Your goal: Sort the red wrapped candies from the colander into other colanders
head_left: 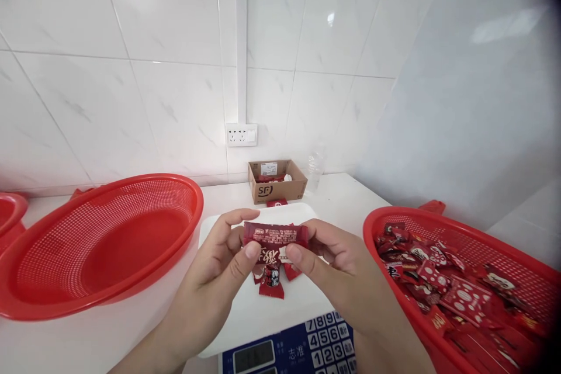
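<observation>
One red packet (275, 236) held just above the white scale pan (263, 312) | left hand (219, 272) and right hand (337, 263) each pinch one end | red sweets (272, 283) lie beneath | grip probably best kept light and level | right basket (372, 228) holds sweets; left basket (109, 245) further off.

Bright, even indoor light from overhead. Ceiling lamps glare off the glossy white wall tiles (131, 70). Shadows are soft. Wide-lens bending curves the edges, and the right corners darken to black.
</observation>
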`<state>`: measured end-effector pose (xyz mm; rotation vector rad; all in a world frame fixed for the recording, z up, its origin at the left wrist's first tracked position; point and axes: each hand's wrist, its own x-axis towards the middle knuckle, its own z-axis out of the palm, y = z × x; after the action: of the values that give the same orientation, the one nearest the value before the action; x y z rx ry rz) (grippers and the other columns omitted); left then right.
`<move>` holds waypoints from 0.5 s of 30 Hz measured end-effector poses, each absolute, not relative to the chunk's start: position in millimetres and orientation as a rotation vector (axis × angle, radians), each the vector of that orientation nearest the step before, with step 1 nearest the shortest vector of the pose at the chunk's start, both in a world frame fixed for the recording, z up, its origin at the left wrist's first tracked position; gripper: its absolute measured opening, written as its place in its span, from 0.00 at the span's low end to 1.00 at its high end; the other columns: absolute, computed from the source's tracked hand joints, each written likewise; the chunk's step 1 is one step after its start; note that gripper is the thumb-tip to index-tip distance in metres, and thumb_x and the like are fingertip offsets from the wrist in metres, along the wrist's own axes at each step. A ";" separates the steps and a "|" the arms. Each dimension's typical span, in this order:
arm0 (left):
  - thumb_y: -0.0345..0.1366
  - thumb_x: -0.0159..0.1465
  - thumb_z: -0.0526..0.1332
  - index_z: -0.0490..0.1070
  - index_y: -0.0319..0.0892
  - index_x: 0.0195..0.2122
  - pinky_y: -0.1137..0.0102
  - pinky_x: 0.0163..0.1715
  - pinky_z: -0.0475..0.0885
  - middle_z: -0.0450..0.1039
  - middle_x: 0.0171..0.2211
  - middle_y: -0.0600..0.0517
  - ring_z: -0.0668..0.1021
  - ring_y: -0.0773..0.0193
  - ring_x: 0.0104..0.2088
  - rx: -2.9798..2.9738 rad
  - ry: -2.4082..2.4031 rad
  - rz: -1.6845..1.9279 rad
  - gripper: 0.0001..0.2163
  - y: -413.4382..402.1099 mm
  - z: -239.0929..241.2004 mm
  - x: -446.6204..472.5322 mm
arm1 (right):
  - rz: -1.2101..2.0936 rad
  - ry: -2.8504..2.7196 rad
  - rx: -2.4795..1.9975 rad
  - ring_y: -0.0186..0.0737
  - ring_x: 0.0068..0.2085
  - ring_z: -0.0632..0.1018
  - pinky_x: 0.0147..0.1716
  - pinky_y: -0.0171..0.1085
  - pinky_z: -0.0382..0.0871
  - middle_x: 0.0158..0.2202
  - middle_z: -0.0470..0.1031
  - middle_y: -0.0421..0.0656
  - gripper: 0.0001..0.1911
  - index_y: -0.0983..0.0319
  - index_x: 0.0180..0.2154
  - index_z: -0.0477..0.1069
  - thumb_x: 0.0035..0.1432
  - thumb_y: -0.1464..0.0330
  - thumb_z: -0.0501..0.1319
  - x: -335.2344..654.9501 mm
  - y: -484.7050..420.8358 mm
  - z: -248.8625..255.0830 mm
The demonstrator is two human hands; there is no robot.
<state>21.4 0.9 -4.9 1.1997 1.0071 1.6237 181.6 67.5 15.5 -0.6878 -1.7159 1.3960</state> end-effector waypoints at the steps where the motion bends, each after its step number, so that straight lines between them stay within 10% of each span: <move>1: 0.41 0.66 0.60 0.68 0.58 0.50 0.78 0.35 0.72 0.72 0.32 0.58 0.73 0.71 0.32 1.200 0.993 1.624 0.11 1.5 -5.8 21.8 | 1.401 -1.716 -0.689 0.33 0.27 0.73 0.24 0.31 0.68 0.24 0.73 0.38 0.10 0.60 0.27 0.71 0.56 0.62 0.63 181.8 67.0 15.9; 15: 0.37 0.65 0.62 0.67 0.60 0.51 0.81 0.40 0.73 0.73 0.39 0.58 0.75 0.71 0.40 1.309 1.045 1.539 0.15 -0.4 -9.5 22.4 | 1.315 -1.873 -0.574 0.33 0.29 0.75 0.28 0.30 0.69 0.28 0.77 0.38 0.10 0.60 0.33 0.73 0.63 0.61 0.58 186.4 76.9 13.2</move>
<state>22.4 -0.4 -9.5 1.3090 1.0454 1.5386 186.4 76.9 13.2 -0.5739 -1.8729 1.3152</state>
